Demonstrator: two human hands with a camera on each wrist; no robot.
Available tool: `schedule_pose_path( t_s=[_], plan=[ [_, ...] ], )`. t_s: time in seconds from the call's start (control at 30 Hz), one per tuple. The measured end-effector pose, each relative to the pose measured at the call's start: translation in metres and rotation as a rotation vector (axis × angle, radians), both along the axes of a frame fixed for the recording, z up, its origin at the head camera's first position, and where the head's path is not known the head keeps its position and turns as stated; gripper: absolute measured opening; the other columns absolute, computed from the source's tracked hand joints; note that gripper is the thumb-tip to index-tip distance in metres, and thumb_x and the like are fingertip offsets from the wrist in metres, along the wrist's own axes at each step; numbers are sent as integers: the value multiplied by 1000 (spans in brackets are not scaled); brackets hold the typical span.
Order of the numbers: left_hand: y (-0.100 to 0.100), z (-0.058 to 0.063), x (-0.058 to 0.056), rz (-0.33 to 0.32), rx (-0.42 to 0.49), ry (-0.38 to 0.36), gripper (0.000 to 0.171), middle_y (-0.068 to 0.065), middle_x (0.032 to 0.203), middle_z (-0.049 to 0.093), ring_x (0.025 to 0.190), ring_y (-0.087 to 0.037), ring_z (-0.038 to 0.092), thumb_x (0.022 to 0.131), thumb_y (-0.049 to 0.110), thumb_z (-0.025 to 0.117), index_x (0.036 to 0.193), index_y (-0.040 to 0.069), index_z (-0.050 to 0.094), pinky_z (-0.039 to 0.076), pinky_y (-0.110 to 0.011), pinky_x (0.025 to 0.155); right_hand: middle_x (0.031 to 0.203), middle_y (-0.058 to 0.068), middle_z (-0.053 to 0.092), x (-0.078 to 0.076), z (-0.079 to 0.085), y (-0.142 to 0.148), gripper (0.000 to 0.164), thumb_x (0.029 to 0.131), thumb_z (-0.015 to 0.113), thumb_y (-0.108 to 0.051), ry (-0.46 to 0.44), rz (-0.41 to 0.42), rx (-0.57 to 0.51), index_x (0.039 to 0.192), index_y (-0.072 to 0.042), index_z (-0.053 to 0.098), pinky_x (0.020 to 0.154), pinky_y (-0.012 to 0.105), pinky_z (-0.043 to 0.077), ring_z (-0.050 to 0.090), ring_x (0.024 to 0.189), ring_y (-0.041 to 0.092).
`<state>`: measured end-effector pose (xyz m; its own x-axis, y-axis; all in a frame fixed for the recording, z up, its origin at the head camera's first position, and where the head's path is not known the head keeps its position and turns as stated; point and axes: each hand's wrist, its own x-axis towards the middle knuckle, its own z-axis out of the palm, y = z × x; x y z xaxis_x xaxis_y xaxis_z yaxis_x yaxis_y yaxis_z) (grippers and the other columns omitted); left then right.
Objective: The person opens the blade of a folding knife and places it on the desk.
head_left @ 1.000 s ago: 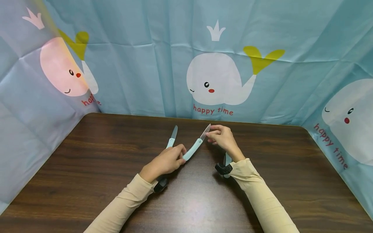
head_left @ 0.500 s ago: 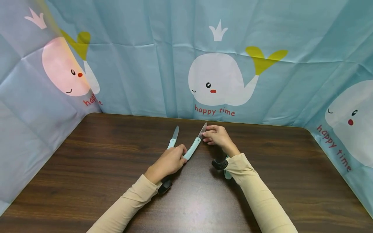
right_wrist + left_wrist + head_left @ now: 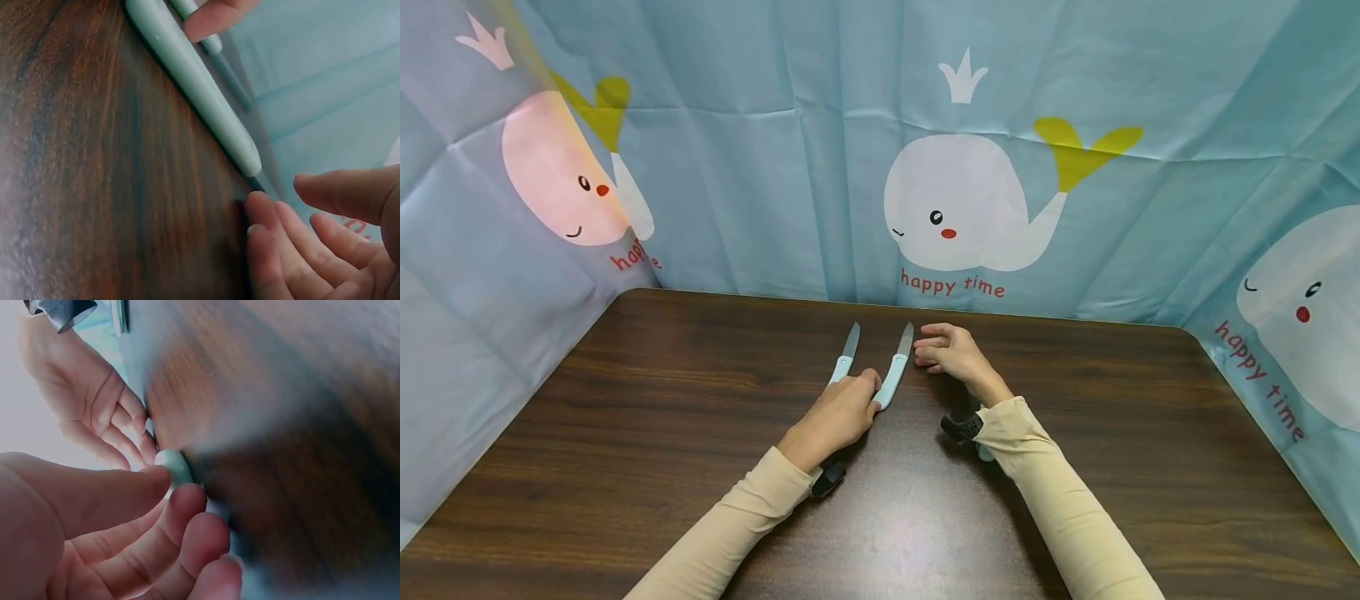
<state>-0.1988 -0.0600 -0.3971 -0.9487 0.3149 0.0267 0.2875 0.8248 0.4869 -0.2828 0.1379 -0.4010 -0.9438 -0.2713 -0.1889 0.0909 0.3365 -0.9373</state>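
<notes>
Two folding knives with pale mint handles lie opened out on the table, blades pointing away. My left hand (image 3: 837,412) pinches the handle end of the right-hand knife (image 3: 891,382) between thumb and fingers; in the left wrist view the mint handle end (image 3: 175,465) shows at the thumb tip. That same hand covers the lower handle of the left-hand knife (image 3: 843,365). My right hand (image 3: 958,358), fingers loosely bent and thumb apart, is beside the right-hand knife's blade (image 3: 906,339). In the right wrist view its fingertips (image 3: 259,209) come right up to the blade.
Beneath the right wrist, a pale mint item (image 3: 985,452) shows only partly behind the black wrist camera (image 3: 962,427). The brown wooden table (image 3: 625,417) ends at a light-blue curtain (image 3: 737,208) printed with whales, at the back and both sides.
The right-hand knife's blade has swung left, so it now lies nearly parallel to the other knife. My right hand has followed leftward and let go of the blade; my left hand keeps its place.
</notes>
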Motion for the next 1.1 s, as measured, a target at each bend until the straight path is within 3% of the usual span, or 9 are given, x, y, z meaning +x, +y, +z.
schedule_pose_path(
  t_s=[0.4,0.63,0.87,1.1],
  plan=[
    [0,5,4,-12,23,18,24,-4,80,64,69,-16,58,92,9,69,113,2,62,49,-34,65,135,28,58,7,7,15,45,100,56,-9,51,49,34,141,6,44,88,41,56,66,114,38],
    [4,9,10,-50,35,85,23,-4,79,59,69,-15,55,90,9,72,110,2,64,46,-30,64,130,26,62,16,14,31,42,100,57,-11,108,90,134,139,5,48,86,43,56,68,110,36],
    [12,12,14,-70,56,46,23,-1,79,56,70,-14,50,92,12,70,113,3,64,43,-29,66,126,26,65,31,22,52,44,99,60,-12,185,136,227,137,6,51,87,46,55,68,107,38],
    [23,14,18,-103,72,18,24,1,83,59,74,-14,54,92,15,70,113,6,65,44,-31,69,127,25,65,41,26,74,43,98,62,-15,210,131,246,136,4,53,92,42,53,64,117,35]
  ],
)
